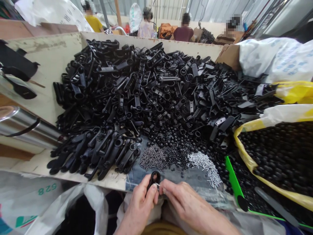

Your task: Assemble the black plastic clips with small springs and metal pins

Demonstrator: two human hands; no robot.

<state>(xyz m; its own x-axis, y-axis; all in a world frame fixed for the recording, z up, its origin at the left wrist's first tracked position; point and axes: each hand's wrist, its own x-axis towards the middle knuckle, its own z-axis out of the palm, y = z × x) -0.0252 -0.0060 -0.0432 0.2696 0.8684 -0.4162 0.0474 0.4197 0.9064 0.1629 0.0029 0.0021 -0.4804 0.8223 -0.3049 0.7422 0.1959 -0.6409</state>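
left hand: fingers gripping black plastic part | right hand: fingers pinching tiny metal pin | bottom centre of frame

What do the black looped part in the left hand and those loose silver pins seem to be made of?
The black looped part in the left hand looks like moulded plastic: matt black with smooth, rounded edges. The silver pins look like metal, judging by their bright sheen, though the view can't settle whether it's steel or aluminium.
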